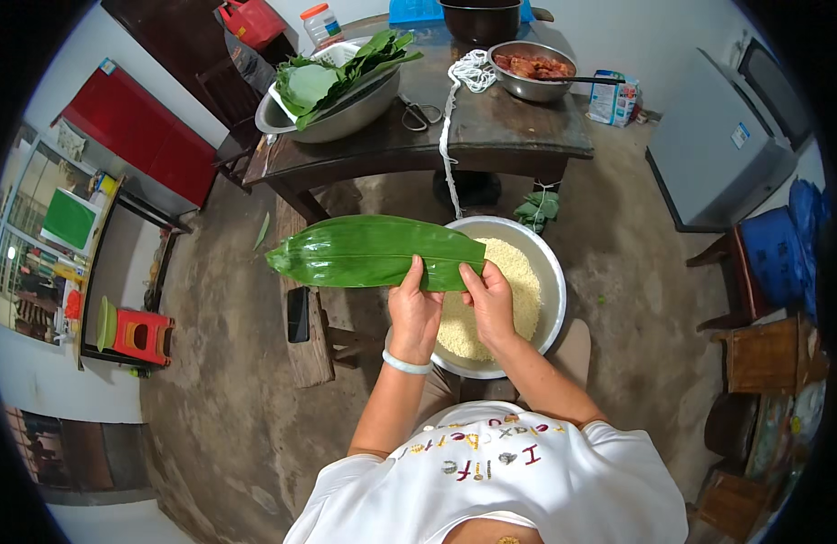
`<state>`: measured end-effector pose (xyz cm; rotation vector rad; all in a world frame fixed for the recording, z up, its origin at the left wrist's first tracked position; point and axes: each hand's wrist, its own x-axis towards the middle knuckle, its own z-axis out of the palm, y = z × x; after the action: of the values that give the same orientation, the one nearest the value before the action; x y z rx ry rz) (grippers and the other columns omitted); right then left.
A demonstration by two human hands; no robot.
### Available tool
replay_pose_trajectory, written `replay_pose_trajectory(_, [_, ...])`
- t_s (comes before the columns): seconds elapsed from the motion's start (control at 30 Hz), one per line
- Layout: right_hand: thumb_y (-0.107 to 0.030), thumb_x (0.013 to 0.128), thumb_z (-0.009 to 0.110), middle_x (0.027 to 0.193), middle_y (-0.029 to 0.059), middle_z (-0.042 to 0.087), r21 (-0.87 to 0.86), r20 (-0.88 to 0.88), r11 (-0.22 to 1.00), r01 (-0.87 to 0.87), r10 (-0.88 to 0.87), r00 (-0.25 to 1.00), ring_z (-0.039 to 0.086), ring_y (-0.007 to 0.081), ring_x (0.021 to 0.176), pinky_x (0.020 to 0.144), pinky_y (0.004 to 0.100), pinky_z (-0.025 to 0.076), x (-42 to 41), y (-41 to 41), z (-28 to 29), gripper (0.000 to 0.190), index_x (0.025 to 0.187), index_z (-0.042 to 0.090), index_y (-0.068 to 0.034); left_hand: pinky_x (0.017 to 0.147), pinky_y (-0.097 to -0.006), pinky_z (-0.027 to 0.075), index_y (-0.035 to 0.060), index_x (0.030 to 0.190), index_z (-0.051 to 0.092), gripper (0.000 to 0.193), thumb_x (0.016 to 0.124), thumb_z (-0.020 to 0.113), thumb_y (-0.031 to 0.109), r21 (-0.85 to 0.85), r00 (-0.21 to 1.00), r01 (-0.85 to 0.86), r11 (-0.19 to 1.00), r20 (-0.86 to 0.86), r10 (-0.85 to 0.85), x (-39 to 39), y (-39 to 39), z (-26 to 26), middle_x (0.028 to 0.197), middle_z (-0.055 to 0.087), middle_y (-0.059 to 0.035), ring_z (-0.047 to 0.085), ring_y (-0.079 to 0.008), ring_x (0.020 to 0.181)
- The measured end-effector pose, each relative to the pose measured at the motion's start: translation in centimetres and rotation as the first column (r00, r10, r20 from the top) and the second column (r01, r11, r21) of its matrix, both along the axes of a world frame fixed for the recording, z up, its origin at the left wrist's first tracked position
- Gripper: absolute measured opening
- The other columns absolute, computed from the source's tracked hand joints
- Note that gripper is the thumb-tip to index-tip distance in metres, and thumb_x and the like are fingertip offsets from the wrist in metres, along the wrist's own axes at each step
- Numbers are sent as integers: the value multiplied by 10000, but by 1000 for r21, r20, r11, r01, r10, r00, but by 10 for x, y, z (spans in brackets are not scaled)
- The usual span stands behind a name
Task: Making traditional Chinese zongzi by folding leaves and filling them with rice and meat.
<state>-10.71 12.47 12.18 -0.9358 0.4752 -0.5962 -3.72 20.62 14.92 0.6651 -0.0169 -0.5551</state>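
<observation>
A long, wide green leaf, wet and shiny, is held flat and sideways above a metal basin of pale, rice-like grain. My left hand grips its lower edge right of the middle, thumb on top; a pale bangle circles that wrist. At the cut right end, my right hand pinches the leaf between thumb and fingers. The basin stands between my knees. On the wooden table ahead are a bowl of reddish meat, white string, scissors and a large basin with more leaves.
A wooden bench with a black phone stands at the left. Green leaf bundles hang by the table's right leg. The string trails over the table edge towards the grain basin. A red stool is far left, a blue-covered chair far right.
</observation>
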Motion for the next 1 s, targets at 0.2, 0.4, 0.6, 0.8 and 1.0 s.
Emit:
replay_pose_trajectory(0.2, [-113, 918, 633, 871, -31, 588, 53, 54, 998, -22, 19, 998, 508, 46, 708, 637, 203, 422, -4, 8, 5, 147, 1047, 586, -61, 857, -358, 526, 10, 1175, 543, 216, 985, 501, 103, -5, 1000, -14, 1000, -15, 13, -2, -1, -1, 1120, 620, -98, 618, -219, 1017])
replay_pose_trajectory(0.4, [-162, 947, 595, 1121, 43, 616, 223, 184, 967, 127, -169, 968, 564, 124, 1014, 889, 272, 435, 7, 13, 7, 276, 1190, 569, -33, 886, -345, 514, 15, 1165, 552, 211, 983, 520, 117, -17, 998, -18, 1000, -66, 17, -21, -11, 16, 1144, 612, -87, 615, -204, 1014])
replay_pose_trajectory(0.6, [-147, 954, 585, 1071, 29, 651, 301, 242, 943, 140, -217, 946, 610, 123, 972, 852, 286, 492, -1, 2, 46, 198, 1130, 615, -61, 1048, -393, 346, 32, 1280, 506, 341, 967, 524, 165, 72, 958, -79, 994, 281, 56, -35, -9, 15, 1284, 545, -82, 492, -217, 1209])
replay_pose_trajectory(0.8, [-134, 935, 622, 1005, 23, 662, 281, 233, 958, 58, -127, 964, 630, 110, 873, 734, 269, 524, -12, -5, 83, 159, 1076, 629, -62, 1090, -436, 295, 40, 1348, 453, 523, 942, 523, 363, -93, 929, 3, 996, 368, 32, -42, -12, 27, 1363, 493, -81, 437, -237, 1277])
replay_pose_trajectory(1.0, [-273, 935, 603, 1236, 72, 572, 234, 406, 972, -2, -96, 909, 551, 170, 1116, 956, 328, 432, -11, -7, 72, 439, 1295, 504, -42, 958, -358, 455, 7, 1220, 528, 246, 1002, 479, 109, -142, 993, -53, 988, 95, 67, -38, -24, 56, 1204, 580, -98, 567, -200, 1077])
